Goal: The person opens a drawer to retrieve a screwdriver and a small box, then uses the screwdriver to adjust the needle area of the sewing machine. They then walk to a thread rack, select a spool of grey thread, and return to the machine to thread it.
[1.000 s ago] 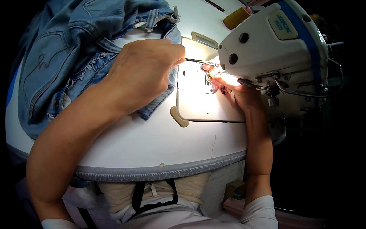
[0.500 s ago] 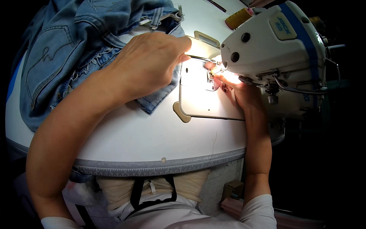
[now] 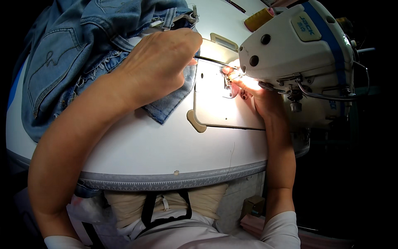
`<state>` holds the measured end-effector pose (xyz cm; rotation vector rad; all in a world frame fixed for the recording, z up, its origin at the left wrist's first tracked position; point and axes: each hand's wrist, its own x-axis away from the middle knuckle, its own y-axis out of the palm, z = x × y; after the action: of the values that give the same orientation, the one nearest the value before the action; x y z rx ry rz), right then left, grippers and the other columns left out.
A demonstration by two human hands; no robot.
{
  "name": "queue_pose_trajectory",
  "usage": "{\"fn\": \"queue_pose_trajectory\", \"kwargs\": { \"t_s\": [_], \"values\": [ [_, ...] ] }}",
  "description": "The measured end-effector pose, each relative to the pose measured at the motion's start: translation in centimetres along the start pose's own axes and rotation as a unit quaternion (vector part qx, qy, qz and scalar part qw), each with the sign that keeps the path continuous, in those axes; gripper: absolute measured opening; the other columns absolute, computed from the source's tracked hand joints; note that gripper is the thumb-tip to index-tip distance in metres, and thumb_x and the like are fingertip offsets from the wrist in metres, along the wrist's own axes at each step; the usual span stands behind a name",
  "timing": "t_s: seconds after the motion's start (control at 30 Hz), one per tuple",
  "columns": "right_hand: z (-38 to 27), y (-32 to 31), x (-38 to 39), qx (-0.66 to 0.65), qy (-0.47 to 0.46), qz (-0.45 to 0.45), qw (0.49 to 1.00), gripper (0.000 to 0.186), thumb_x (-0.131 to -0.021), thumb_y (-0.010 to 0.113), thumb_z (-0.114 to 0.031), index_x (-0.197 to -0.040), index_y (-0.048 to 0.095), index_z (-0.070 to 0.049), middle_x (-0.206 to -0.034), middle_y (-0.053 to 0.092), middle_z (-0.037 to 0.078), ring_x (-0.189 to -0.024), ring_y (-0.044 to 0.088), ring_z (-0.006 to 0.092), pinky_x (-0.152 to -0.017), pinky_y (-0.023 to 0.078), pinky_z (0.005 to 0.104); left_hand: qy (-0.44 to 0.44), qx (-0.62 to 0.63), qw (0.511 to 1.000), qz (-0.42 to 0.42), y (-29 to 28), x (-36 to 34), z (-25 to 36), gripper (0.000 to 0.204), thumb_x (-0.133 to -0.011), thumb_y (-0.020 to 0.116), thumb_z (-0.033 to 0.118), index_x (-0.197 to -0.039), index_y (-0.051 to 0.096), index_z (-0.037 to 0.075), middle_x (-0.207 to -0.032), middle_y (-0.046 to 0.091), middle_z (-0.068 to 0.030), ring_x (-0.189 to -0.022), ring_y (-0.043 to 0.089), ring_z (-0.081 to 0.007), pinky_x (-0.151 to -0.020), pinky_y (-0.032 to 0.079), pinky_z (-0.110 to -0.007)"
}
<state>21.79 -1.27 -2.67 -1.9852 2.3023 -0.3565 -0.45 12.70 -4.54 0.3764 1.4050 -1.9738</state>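
My left hand (image 3: 161,62) is closed on a thin dark tool (image 3: 209,59), which slants down to the brightly lit needle area of the white sewing machine (image 3: 290,45). Under the machine head, my right hand (image 3: 257,93) reaches in with fingers pinched beside the tool's tip; what they hold is too small and glare-washed to make out. The pale metal bed plate (image 3: 215,112) lies beneath both. Blue denim jeans (image 3: 52,58), with frayed patches and a pocket, are heaped left of the plate, partly behind my left hand and forearm.
The machine stands on a white table (image 3: 174,147) with a grey measuring strip (image 3: 157,182) along its curved front edge. A yellow thread spool (image 3: 259,18) and a slim dark item (image 3: 235,6) are at the back. A small box (image 3: 253,205) sits below the table at right.
My left hand has moved slightly away from me, tilting the tool so its handle end is higher in the picture. My right hand stays at the needle area. The jeans lie about as before.
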Motion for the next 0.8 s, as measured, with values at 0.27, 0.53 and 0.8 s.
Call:
{"fn": "queue_pose_trajectory", "kwargs": {
  "t_s": [0.27,0.53,0.8],
  "values": [
    [-0.6,0.6,0.4,0.138,-0.044,0.067,0.987,0.016,-0.090,0.067,-0.007,-0.104,0.072,0.000,-0.091,0.070,0.004,-0.072,0.057,0.0080,-0.062,0.043,0.0225,0.043,-0.067,0.997,0.014,0.1,0.2,-0.3,0.012,-0.086,0.065,0.003,-0.085,0.054,-0.003,-0.079,0.060,-0.0155,-0.072,0.061,-0.0330,-0.064,0.047,-0.040],
    [-0.5,0.5,0.3,0.095,-0.033,0.057,0.993,0.017,-0.084,0.074,-0.005,-0.099,0.068,0.000,-0.091,0.067,0.005,-0.080,0.060,0.0120,-0.071,0.049,0.0253,0.005,0.017,1.000,0.020,-0.1,0.5,-0.1,0.016,-0.085,0.066,0.002,-0.093,0.053,-0.002,-0.088,0.059,-0.0186,-0.077,0.061,-0.0365,-0.066,0.048,-0.041],
    [0.2,0.3,0.9,0.138,-0.063,0.075,0.986,0.024,-0.082,0.078,-0.013,-0.101,0.069,-0.001,-0.097,0.069,0.008,-0.086,0.061,0.0190,-0.080,0.049,0.0308,0.017,-0.016,1.000,0.008,-0.3,0.4,0.2,0.021,-0.081,0.066,-0.006,-0.084,0.047,0.001,-0.082,0.058,-0.0152,-0.077,0.062,-0.0352,-0.065,0.049,-0.042]
  ]
}}
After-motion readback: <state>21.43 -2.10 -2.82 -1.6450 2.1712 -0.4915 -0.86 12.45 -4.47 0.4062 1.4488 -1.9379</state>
